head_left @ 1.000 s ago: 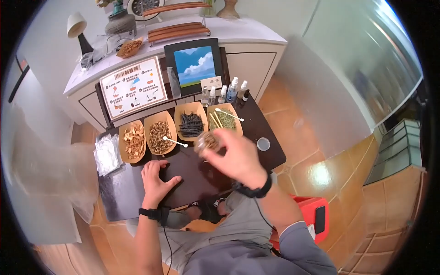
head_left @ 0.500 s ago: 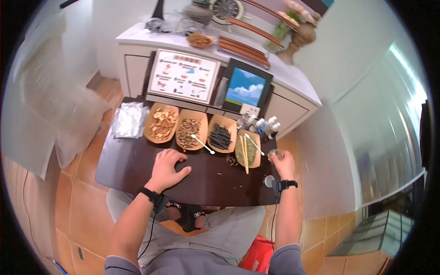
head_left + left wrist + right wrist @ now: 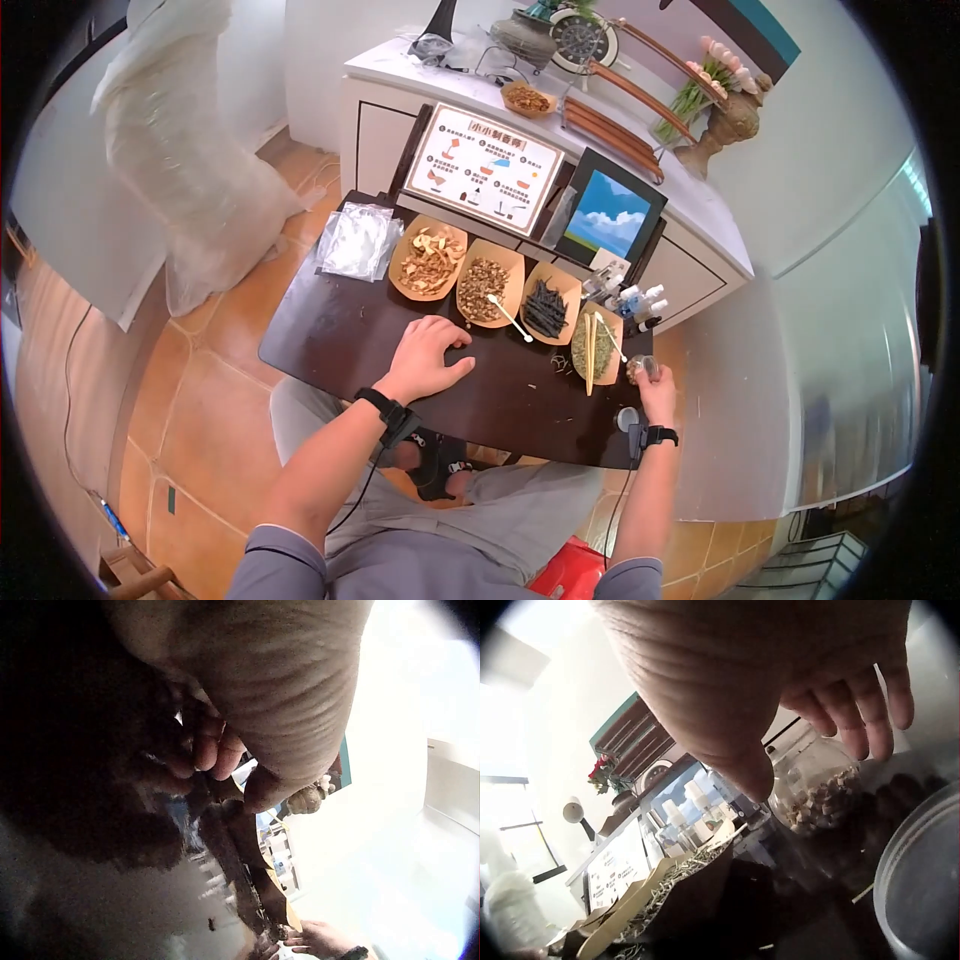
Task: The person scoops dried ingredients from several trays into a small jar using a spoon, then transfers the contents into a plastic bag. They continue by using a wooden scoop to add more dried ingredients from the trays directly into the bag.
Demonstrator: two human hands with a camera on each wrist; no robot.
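At the table's right edge stands a small clear jar (image 3: 637, 370) with tan pieces inside. My right hand (image 3: 656, 396) is beside it. In the right wrist view the thumb is at one side of the jar (image 3: 817, 799), and the fingers of my right hand (image 3: 780, 690) are spread and loosely extended near its rim. A round clear lid (image 3: 627, 419) lies just below. My left hand (image 3: 425, 362) rests on the dark table with fingers loosely bent, holding nothing. Behind the hands are trays of dried slices (image 3: 430, 262), brown pieces (image 3: 484, 290), dark sticks (image 3: 545, 308) and green herbs (image 3: 592, 350).
Wooden sticks (image 3: 590, 362) and a white spoon (image 3: 510, 318) lie across trays. Small spray bottles (image 3: 640, 300) stand behind the herbs. Plastic packets (image 3: 358, 240) lie at the back left. An instruction sheet (image 3: 485, 168) and a framed picture (image 3: 608, 215) stand at the back.
My right hand has carried the jar from above the trays to the table's right edge, and its fingers have loosened. My left hand stays on the table. The head view has turned.
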